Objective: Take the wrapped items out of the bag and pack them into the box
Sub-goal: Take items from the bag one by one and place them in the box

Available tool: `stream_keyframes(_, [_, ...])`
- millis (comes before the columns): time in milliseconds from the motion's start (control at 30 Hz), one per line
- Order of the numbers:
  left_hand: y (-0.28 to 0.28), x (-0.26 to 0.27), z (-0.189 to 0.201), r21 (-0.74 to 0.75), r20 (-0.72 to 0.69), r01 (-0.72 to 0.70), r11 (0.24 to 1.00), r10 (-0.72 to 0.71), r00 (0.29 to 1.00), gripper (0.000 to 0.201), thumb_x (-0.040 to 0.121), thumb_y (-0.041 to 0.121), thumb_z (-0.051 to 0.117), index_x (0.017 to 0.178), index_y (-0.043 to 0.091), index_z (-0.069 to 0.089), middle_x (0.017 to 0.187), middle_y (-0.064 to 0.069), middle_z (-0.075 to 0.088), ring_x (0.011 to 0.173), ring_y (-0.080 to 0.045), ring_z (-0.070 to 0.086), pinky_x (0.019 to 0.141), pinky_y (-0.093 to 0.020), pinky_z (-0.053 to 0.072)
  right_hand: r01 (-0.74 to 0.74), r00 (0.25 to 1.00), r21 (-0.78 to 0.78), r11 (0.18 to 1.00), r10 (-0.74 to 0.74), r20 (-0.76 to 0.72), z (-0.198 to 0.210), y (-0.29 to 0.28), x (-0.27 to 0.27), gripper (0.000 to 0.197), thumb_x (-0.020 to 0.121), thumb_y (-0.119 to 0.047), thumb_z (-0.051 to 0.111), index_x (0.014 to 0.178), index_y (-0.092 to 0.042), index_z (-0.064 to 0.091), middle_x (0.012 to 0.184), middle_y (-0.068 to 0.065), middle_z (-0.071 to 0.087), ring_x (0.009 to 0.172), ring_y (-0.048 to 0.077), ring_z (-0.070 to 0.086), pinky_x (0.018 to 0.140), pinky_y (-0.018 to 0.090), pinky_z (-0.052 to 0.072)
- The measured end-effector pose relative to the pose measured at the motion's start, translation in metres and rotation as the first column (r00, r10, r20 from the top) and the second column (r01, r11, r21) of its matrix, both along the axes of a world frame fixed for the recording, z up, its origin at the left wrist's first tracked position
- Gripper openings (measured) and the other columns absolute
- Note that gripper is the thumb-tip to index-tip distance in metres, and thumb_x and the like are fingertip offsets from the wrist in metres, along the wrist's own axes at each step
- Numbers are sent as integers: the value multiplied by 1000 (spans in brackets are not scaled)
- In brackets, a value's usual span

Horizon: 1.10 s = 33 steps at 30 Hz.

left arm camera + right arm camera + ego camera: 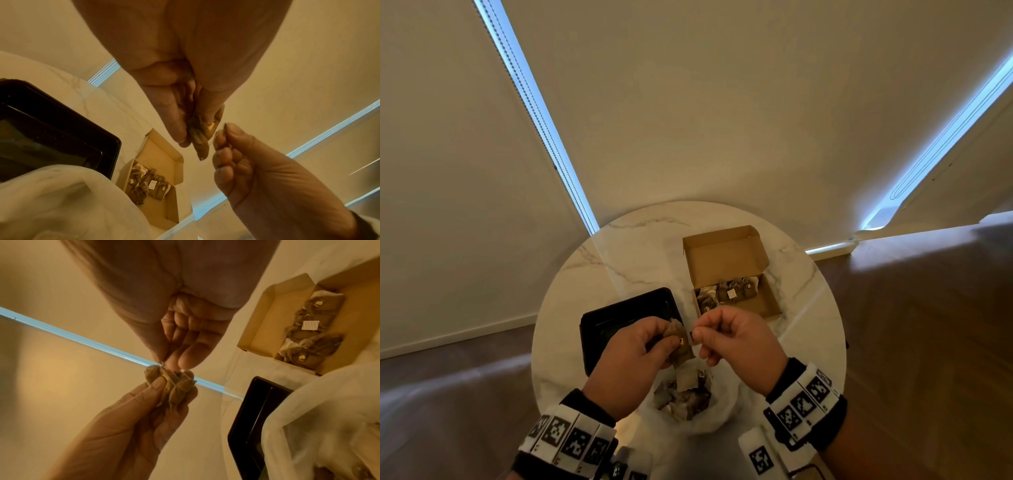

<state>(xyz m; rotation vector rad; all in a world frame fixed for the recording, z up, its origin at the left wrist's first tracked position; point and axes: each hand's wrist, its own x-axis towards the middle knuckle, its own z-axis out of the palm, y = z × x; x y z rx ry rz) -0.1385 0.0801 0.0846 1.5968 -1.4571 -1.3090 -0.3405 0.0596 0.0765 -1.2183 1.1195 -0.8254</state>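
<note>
I see my left hand raised above the round marble desk, its fingers and thumb curled round one small brown wrapped item, which it grips by the crumpled top. A small yellow spot shows on that item next to the thumb. My right hand is just beside it, thumb and forefinger pinched together on something thin at the item's edge; in the left wrist view it looks like a fine thread, but I cannot tell for sure. The other fingers of that hand are curled in toward the palm.

Below my hands, at the near edge of the desk, lies the white plastic bag, its mouth open, with more brown wrapped items heaped inside. Farther back and to the right stands the cardboard box, its lid tipped up and back. Several wrapped items lie in a row along the far side of the box; one bears a small white tag. The near part of the box floor is bare cardboard. Left of the box, and apart from it, a black tray rests on the desk, partly hidden by my left hand.
</note>
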Motion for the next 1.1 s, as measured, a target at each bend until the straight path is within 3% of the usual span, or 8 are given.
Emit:
stream_keyframes(333, [1, -2, -1, -37, 16, 33, 999, -33, 999, 15, 97, 17, 68, 96, 29, 76, 93, 7, 78, 88, -13, 75, 85, -40, 63, -25, 998, 73, 997, 29, -55, -13, -10, 7, 8, 97, -10, 66, 101, -5, 71, 85, 11, 72, 72, 13, 67, 60, 28, 57])
stream_keyframes(433, [1, 0, -1, -37, -34, 16, 999, -17, 999, 15, 98, 12, 67, 98, 24, 75, 95, 3, 78, 89, -15, 75, 86, -42, 63, -49, 997, 83, 995, 54, -56, -15, -13, 11, 6, 97, -11, 66, 101, -8, 69, 85, 8, 71, 72, 14, 67, 55, 27, 54])
stream_keyframes(600, [3, -1, 0, -49, -70, 19, 999, -22, 997, 14, 100, 11, 63, 100, 22, 72, 95, -1, 77, 89, -19, 74, 84, -44, 63, -89, 996, 110, 990, 91, -17, -17, -17, 15, 2, 100, -11, 61, 101, -12, 63, 78, 0, 69, 61, 16, 61, 44, 22, 40])
stream_keyframes(667, [3, -1, -2, -32, -77, 15, 999, -17, 997, 12, 101, 13, 62, 102, 21, 71, 97, 0, 77, 92, -17, 74, 84, -43, 63, -81, 996, 84, 993, 83, -14, -18, -18, 17, 3, 101, -11, 60, 100, -12, 63, 75, 3, 65, 56, 15, 57, 44, 21, 38])
stream_keyframes(767, [4, -2, -2, 22, -127, 11, 1000, -9, 992, 10, 100, 13, 63, 103, 18, 71, 99, -1, 77, 94, -18, 75, 84, -40, 64, -24, 999, 45, 999, 22, 43, -17, -17, 20, 6, 98, -4, 62, 97, -9, 64, 68, -3, 61, 51, 8, 51, 46, 18, 39])
stream_keyframes(933, [7, -7, -8, 96, -260, -57, 994, 80, 962, 11, 97, 7, 66, 103, 11, 74, 99, -6, 79, 96, -21, 76, 81, -32, 62, 91, 994, 18, 996, -92, 64, -18, -15, 25, 9, 93, 0, 69, 92, -6, 63, 66, -6, 61, 51, -2, 52, 49, 12, 42])
stream_keyframes(1000, [7, -11, -12, 116, -313, -117, 986, 148, 938, 12, 96, 5, 66, 104, 8, 74, 100, -7, 79, 96, -21, 76, 80, -31, 61, 125, 989, 22, 992, -126, 74, -20, -15, 26, 9, 93, -2, 70, 90, -7, 64, 64, -4, 59, 50, 1, 50, 47, 14, 41])
stream_keyframes(1100, [9, -17, -16, 125, -347, -191, 974, 223, 911, 10, 96, 6, 67, 104, 6, 73, 100, -9, 79, 98, -24, 76, 86, -40, 63, 134, 984, 43, 990, -138, 109, -20, -15, 25, 4, 94, -6, 70, 92, -6, 66, 65, 1, 61, 50, 10, 49, 44, 18, 38])
